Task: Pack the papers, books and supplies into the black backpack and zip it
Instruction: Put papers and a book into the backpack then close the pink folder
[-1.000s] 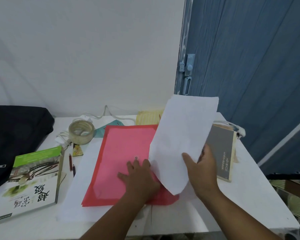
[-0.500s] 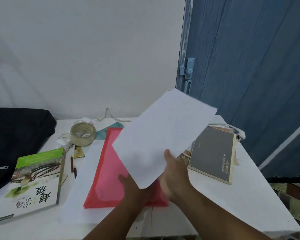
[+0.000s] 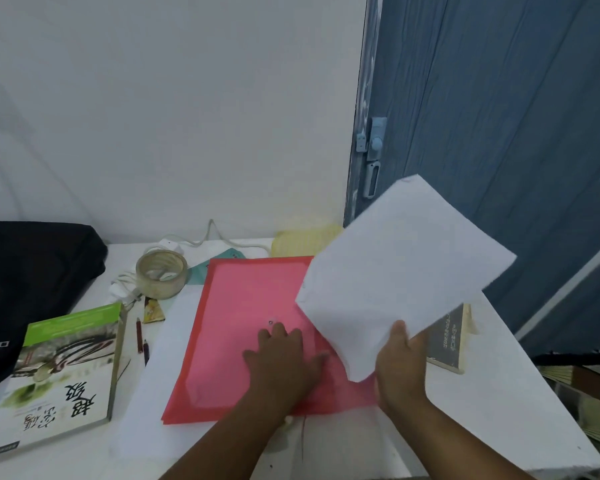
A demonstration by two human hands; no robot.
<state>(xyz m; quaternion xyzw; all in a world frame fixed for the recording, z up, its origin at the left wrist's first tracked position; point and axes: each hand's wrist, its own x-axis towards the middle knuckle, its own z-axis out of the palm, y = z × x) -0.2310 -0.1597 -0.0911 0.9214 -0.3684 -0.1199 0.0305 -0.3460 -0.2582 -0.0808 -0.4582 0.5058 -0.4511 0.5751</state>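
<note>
On the white table (image 3: 499, 427) the black backpack (image 3: 32, 289) slumps well to the left of the red folder (image 3: 243, 323), with a green-covered book (image 3: 63, 372) between them and a grey book (image 3: 447, 337) just beyond the folder's right side. Both hands are apart: the left hand (image 3: 284, 358) presses flat, fingers spread, on the folder, while the right hand (image 3: 399, 365) pinches the lower corner of the white sheets (image 3: 395, 271), tilted in the air above the folder's right edge. To my eye, keeping the folder pinned and sliding the sheets in edge-first should avoid creases.
</note>
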